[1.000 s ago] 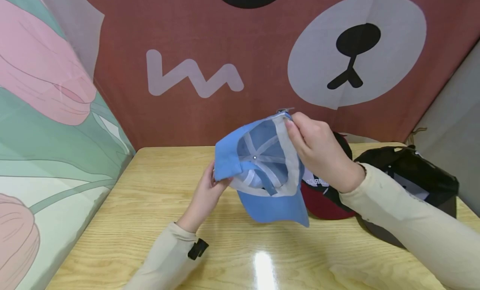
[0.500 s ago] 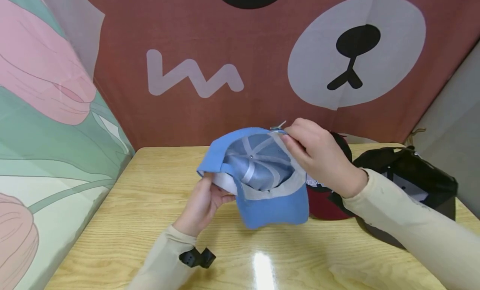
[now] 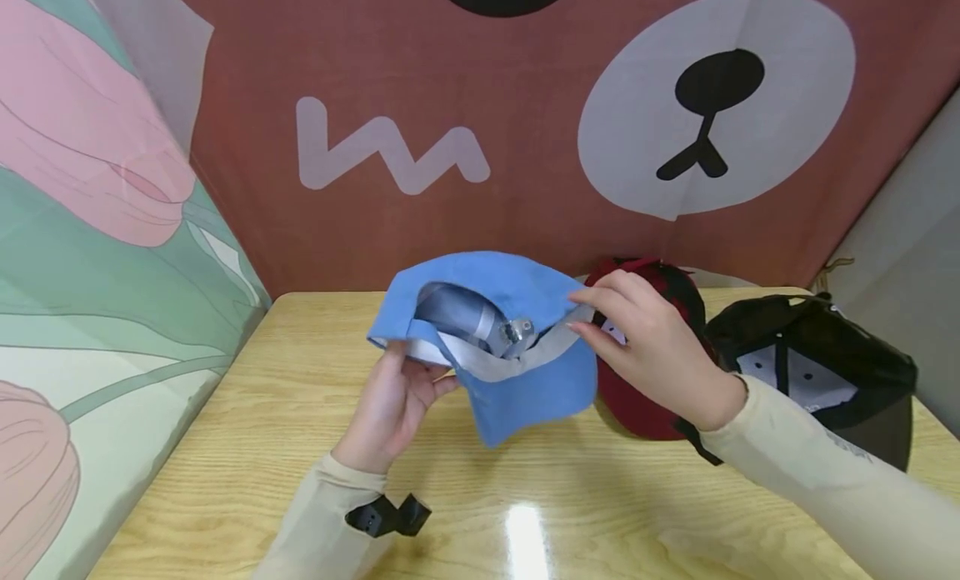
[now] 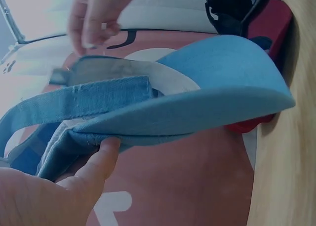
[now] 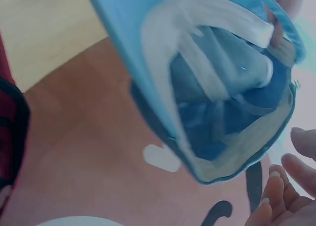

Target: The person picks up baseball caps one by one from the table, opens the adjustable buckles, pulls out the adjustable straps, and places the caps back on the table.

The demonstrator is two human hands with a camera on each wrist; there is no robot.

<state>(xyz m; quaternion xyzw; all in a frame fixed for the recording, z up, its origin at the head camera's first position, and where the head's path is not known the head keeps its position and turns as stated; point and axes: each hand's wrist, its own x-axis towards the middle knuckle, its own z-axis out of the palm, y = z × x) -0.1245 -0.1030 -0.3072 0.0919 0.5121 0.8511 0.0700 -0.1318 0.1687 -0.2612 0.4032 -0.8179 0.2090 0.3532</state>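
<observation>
A blue baseball cap (image 3: pixel 536 397) is held above the table, its inner side with the pale sweatband toward me and its brim pointing down. My left hand (image 3: pixel 378 417) grips its left rim; in the left wrist view the thumb (image 4: pixel 103 157) presses against the cap's edge. A metal buckle (image 3: pixel 517 330) shows at the strap within the cap's opening. Beside the right rim is my right hand (image 3: pixel 660 355), fingers extended and parted. The right wrist view shows those fingertips (image 5: pixel 274 186) apart from the cap.
On the wooden table (image 3: pixel 255 447), a dark red and black cap (image 3: pixel 637 401) sits behind my right hand. A black cap (image 3: pixel 862 355) lies at the far right, opening toward me. A bear-print cloth (image 3: pixel 375 230) hangs behind the table.
The cap has tipped and shifted slightly left, and its buckle strap has dropped from the top into the opening. My right hand has let go of the strap end and spread its fingers.
</observation>
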